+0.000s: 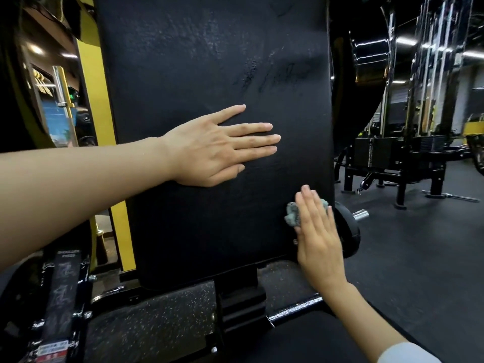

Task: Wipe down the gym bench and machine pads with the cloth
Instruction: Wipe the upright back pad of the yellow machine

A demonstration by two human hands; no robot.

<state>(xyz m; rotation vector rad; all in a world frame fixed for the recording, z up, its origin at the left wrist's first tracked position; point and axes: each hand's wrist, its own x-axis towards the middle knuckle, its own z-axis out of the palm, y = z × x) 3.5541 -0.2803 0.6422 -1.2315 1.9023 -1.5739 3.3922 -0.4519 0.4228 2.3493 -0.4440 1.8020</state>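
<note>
A tall black back pad of a shoulder press machine fills the middle of the view, standing upright with a slight tilt. Its vinyl surface shows scuffs and thin scratches in the upper right part. Behind its left edge runs a yellow frame post, and on the right, well apart, stands a black weight machine on the dark rubber floor.

Below the pad lies a speckled base plate, and to its left a black frame beam carries a small label (the words "shoulder press" are readable at its top).

The left hand rests flat on the middle of the pad, fingers stretched out and pointing right, holding nothing.

The right hand is also flat, fingers together and pointing up, and it presses a crumpled grey-green cloth against the lower right edge of the pad. The cloth shows mostly at the left side of the fingers. Just behind this hand sits a black weight plate on a short chrome peg.
</note>
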